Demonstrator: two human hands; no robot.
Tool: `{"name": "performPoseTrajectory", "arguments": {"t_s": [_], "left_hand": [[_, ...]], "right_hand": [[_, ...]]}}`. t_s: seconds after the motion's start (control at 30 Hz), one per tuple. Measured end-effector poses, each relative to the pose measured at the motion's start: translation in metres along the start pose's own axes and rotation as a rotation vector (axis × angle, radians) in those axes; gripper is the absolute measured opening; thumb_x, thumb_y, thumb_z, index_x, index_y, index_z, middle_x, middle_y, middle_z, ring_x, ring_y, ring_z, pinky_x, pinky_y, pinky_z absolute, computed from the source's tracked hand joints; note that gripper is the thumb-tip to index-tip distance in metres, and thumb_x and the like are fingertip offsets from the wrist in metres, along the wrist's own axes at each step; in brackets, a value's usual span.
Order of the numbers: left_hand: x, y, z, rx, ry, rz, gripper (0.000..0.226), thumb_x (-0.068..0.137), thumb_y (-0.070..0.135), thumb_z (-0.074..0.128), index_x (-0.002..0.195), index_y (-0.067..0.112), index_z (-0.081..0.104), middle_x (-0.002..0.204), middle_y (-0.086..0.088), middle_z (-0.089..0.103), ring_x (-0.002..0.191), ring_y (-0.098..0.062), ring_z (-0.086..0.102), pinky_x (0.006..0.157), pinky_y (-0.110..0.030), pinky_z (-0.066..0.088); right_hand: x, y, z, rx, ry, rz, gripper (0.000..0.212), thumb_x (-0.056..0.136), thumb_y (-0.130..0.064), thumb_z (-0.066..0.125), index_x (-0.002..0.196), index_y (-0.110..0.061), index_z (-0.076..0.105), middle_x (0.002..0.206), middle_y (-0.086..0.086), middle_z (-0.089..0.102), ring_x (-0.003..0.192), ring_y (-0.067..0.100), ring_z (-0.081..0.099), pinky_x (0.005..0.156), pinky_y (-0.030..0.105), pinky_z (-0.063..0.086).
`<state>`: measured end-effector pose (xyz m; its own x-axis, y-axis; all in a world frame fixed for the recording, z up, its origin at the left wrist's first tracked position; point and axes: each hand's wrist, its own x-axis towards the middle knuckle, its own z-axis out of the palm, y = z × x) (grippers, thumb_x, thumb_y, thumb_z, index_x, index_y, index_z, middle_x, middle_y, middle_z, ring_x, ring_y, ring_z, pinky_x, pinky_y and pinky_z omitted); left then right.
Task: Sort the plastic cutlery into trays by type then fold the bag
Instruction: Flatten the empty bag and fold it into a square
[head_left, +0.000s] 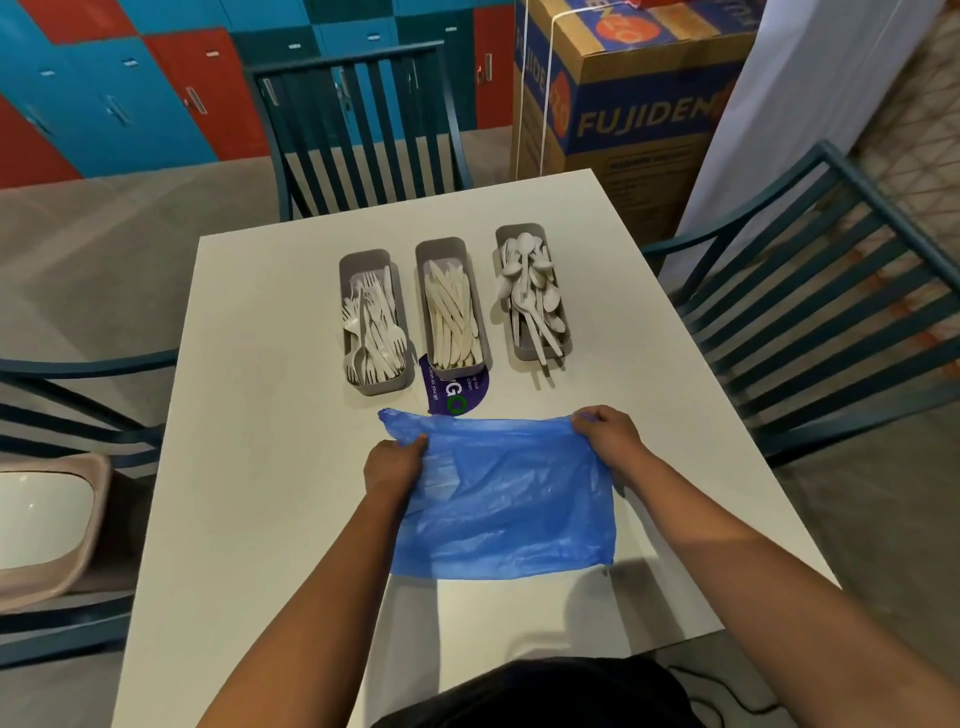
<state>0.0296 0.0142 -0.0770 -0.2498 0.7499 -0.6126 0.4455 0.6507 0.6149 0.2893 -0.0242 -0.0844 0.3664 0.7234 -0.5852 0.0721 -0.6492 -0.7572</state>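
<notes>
Head view: blue bag (511, 499) flat on table (260, 467), trays (451, 306) full.
Hands: left hand (393, 464), right hand (609, 432) each pinch far edge.
Fold tip: bring edge evenly to near hem, then press flat.

Three trays sit side by side mid-table (249, 415): left tray (349, 317) with forks (375, 332), middle tray (422, 291) with knives (451, 322), right tray (519, 353) with spoons (530, 291). Sticker (457, 394) lies under the middle tray's near end. Bag (509, 499) lies flat on table, nearer the person than the trays. Left hand (392, 462) grips bag's far-left corner, right hand (608, 431) its far-right corner. Chairs stand behind, left and right of table; box (634, 104) behind-right.
</notes>
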Motion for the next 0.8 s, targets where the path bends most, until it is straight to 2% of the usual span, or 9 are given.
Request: {"name": "performPoseTrajectory", "arguments": {"t_s": [0.1, 0.2, 0.33, 0.4, 0.5, 0.57, 0.63, 0.7, 0.8], "left_hand": [[-0.007, 0.0, 0.0, -0.104, 0.139, -0.022, 0.037, 0.088, 0.033, 0.059, 0.109, 0.003, 0.052, 0.107, -0.016, 0.06, 0.112, -0.038, 0.057, 0.096, -0.041, 0.046], [-0.02, 0.01, 0.001, 0.007, 0.331, 0.056, 0.044, 0.089, 0.03, 0.054, 0.127, 0.012, 0.042, 0.13, -0.011, 0.05, 0.116, -0.033, 0.052, 0.1, -0.045, 0.035], [-0.036, 0.032, 0.012, 0.263, 0.451, 0.388, 0.032, 0.09, 0.028, 0.052, 0.119, 0.015, 0.054, 0.123, -0.01, 0.052, 0.114, -0.031, 0.05, 0.094, -0.041, 0.033], [-0.042, 0.04, 0.026, 0.246, 0.39, 0.632, 0.028, 0.09, 0.024, 0.051, 0.112, 0.01, 0.06, 0.118, -0.011, 0.055, 0.109, -0.03, 0.053, 0.09, -0.035, 0.034], [-0.045, 0.037, 0.051, 0.278, 0.071, 0.921, 0.039, 0.088, 0.021, 0.038, 0.113, 0.005, 0.065, 0.126, -0.017, 0.055, 0.114, -0.034, 0.055, 0.097, -0.034, 0.04], [-0.039, 0.027, 0.066, 0.514, -0.129, 0.952, 0.049, 0.094, 0.027, 0.028, 0.134, 0.012, 0.051, 0.149, -0.016, 0.035, 0.136, -0.036, 0.034, 0.11, -0.048, 0.029], [-0.029, 0.014, 0.077, 0.85, -0.23, 0.874, 0.057, 0.096, 0.041, 0.008, 0.15, 0.027, 0.018, 0.16, -0.002, 0.003, 0.147, -0.028, 0.001, 0.116, -0.051, 0.002], [-0.02, 0.001, 0.081, 0.99, -0.237, 0.862, 0.074, 0.079, 0.053, -0.015, 0.149, 0.035, -0.002, 0.16, 0.004, -0.01, 0.147, -0.024, -0.012, 0.114, -0.054, -0.01], [-0.001, -0.02, 0.079, 1.068, -0.246, 0.804, 0.075, 0.069, 0.063, -0.018, 0.141, 0.042, -0.016, 0.158, 0.007, -0.015, 0.146, -0.023, -0.017, 0.11, -0.059, -0.015]], "right_hand": [[0.001, 0.001, -0.002, -0.13, 0.138, -0.091, 0.039, 0.091, -0.021, 0.058, 0.128, -0.015, 0.05, 0.128, 0.009, 0.051, 0.116, 0.027, 0.052, 0.096, 0.035, 0.041], [-0.007, 0.006, 0.004, -0.264, 0.31, -0.289, 0.036, 0.093, -0.024, 0.054, 0.128, -0.017, 0.051, 0.131, 0.007, 0.049, 0.12, 0.024, 0.048, 0.101, 0.039, 0.042], [-0.021, 0.011, 0.02, -0.396, 0.31, -0.504, 0.024, 0.094, -0.017, 0.05, 0.114, -0.013, 0.063, 0.124, 0.005, 0.056, 0.115, 0.023, 0.051, 0.097, 0.03, 0.039], [-0.024, 0.016, 0.029, -0.509, 0.281, -0.589, 0.024, 0.094, -0.014, 0.05, 0.112, -0.011, 0.066, 0.124, 0.007, 0.056, 0.117, 0.027, 0.051, 0.103, 0.035, 0.036], [-0.027, 0.022, 0.044, -0.874, 0.181, -0.674, 0.042, 0.097, -0.027, 0.034, 0.132, -0.016, 0.054, 0.145, 0.006, 0.044, 0.14, 0.028, 0.031, 0.117, 0.047, 0.012], [-0.026, 0.028, 0.053, -1.126, 0.078, -0.67, 0.049, 0.098, -0.031, 0.028, 0.144, -0.016, 0.036, 0.156, 0.004, 0.025, 0.147, 0.027, 0.009, 0.116, 0.049, -0.008], [-0.023, 0.037, 0.06, -1.284, 0.005, -0.67, 0.053, 0.097, -0.031, 0.024, 0.147, -0.013, 0.031, 0.158, 0.005, 0.017, 0.147, 0.026, -0.003, 0.109, 0.048, -0.026], [-0.025, 0.046, 0.061, -1.32, -0.046, -0.659, 0.056, 0.092, -0.036, 0.029, 0.14, -0.012, 0.044, 0.152, 0.008, 0.032, 0.145, 0.029, 0.013, 0.111, 0.048, -0.024], [-0.022, 0.061, 0.056, -1.25, -0.057, -0.702, 0.053, 0.081, -0.043, 0.049, 0.125, -0.016, 0.061, 0.134, 0.011, 0.056, 0.128, 0.035, 0.048, 0.112, 0.057, 0.007]]}}
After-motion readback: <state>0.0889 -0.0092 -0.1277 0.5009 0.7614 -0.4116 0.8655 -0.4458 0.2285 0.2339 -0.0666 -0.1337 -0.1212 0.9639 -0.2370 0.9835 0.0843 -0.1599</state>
